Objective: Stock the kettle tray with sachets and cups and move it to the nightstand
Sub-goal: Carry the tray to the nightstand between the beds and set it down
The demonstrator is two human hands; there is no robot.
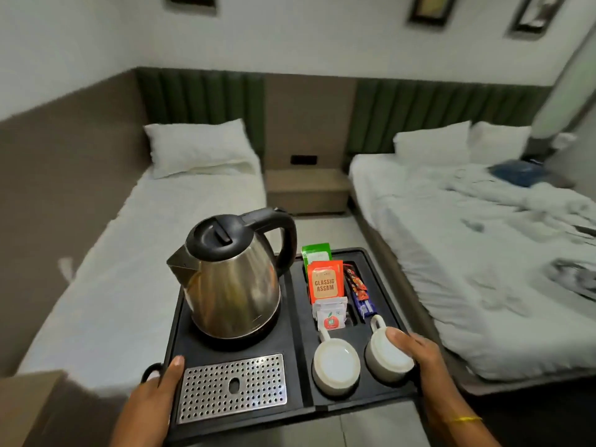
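Observation:
I hold a black kettle tray (296,317) in the air between two beds. My left hand (161,388) grips its left front edge, thumb on top. My right hand (416,353) grips the right edge, thumb resting on the right white cup (383,356). A second white cup (335,366) sits upturned beside it. A steel kettle (232,279) with a black lid stands on the tray's left half. Upright sachets (324,283) fill the slots behind the cups, an orange "Classic Assam" one in front. The tan nightstand (306,190) stands ahead, against the wall.
A made single bed (135,253) lies at left, an unmade bed (467,240) with rumpled sheets and a blue item at right. A narrow floor aisle runs between them to the nightstand. A perforated metal drip plate (232,387) sits at the tray's front. A brown surface corner (29,408) is at bottom left.

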